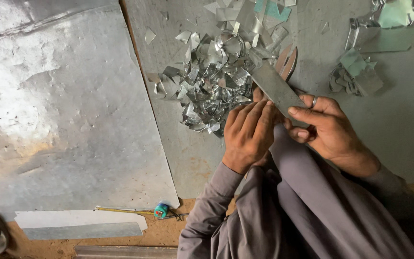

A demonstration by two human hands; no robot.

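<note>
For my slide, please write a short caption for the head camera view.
Both hands, left hand and right hand, hold a flat metal strip beside a pile of metal offcuts.

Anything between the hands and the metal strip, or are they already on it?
Nothing in the way. Both the left hand and the right hand already touch the metal strip; the scrap pile lies beside it.

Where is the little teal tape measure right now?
The tape measure lies low in the head view, left of the person's left sleeve, at the big metal sheet's bottom corner.
</note>
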